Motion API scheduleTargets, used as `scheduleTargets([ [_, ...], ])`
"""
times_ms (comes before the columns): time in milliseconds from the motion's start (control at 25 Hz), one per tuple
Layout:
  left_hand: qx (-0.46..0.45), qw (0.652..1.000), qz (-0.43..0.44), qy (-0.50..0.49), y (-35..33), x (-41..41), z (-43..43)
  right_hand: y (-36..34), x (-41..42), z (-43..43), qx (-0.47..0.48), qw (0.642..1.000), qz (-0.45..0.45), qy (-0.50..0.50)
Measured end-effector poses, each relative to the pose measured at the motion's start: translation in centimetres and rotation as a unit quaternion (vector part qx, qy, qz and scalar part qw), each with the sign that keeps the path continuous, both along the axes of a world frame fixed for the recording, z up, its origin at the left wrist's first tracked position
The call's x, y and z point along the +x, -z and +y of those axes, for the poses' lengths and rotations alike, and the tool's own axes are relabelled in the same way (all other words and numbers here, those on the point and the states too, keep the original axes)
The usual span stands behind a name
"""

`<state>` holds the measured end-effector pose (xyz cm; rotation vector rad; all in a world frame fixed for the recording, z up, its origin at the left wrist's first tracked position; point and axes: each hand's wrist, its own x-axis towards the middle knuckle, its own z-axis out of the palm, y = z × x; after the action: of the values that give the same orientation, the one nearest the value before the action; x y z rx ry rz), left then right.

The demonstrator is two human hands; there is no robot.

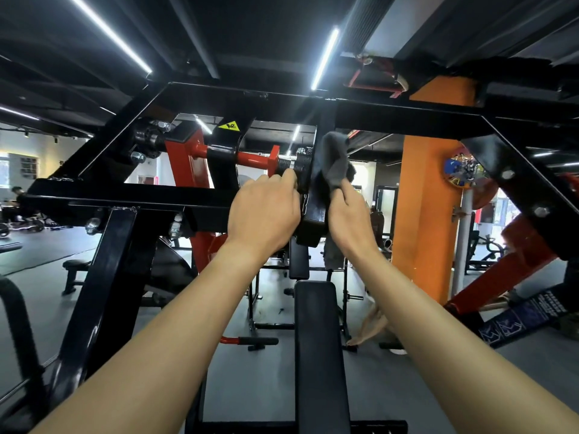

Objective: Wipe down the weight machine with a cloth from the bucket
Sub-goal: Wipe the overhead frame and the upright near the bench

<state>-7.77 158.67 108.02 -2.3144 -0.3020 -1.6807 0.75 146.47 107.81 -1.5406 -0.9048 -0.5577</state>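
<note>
While my right grip (347, 214) pinches the low end of the dark grey soft cloth (333, 161), the rest of the cloth lies up along the right side of a black square metal post (315, 211). That post is in the middle of the big black and red metal weight machine (125, 195), high up in front of me. My right fingers are curled tight on the cloth and hold it against the post. My left grip (264, 211) is just on the other side of the post, with its fingers curled over a black round metal piece (302, 166) there. A red round metal bar (250, 158) runs off to the left from that piece. A small yellow triangle sticker (229, 126) sits on the black frame above the bar. Below my arms is a long black padded bench (316, 339). A tall orange square pillar (432, 183) stands behind the machine on my right. Long white strip lights (326, 57) shine on the dark ceiling.
</note>
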Motion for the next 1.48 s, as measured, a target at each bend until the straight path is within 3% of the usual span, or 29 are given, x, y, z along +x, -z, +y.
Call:
scheduleTargets([
  [240,-0.001,1.0,0.005,0.006,0.1,0.0,0.1,0.6,-0.5,0.3,0.02,0.997,0.07,-0.013],
  [400,0.0,1.0,-0.001,0.001,0.1,0.1,0.1,0.1,-0.1,0.1,-0.017,0.995,0.094,-0.007],
  [640,-0.001,1.0,-0.002,0.005,0.1,0.0,0.0,-0.2,0.2,0.6,0.003,0.987,0.149,-0.062],
  [800,0.0,1.0,-0.012,-0.004,0.2,-0.2,-0.2,1.3,-1.0,0.0,-0.007,0.986,0.161,-0.037],
  [1000,-0.013,1.0,0.001,0.012,0.0,-0.4,-0.2,-0.3,-1.2,0.0,0.032,0.971,0.211,-0.112],
  [1200,-0.007,1.0,0.012,0.023,0.1,-0.4,-0.1,4.6,-5.3,-1.2,-0.006,0.992,0.108,-0.063],
  [1480,-0.008,0.999,0.018,0.03,0.0,-0.6,0.0,4.2,-5.4,-0.6,-0.081,0.997,0.004,0.014],
])
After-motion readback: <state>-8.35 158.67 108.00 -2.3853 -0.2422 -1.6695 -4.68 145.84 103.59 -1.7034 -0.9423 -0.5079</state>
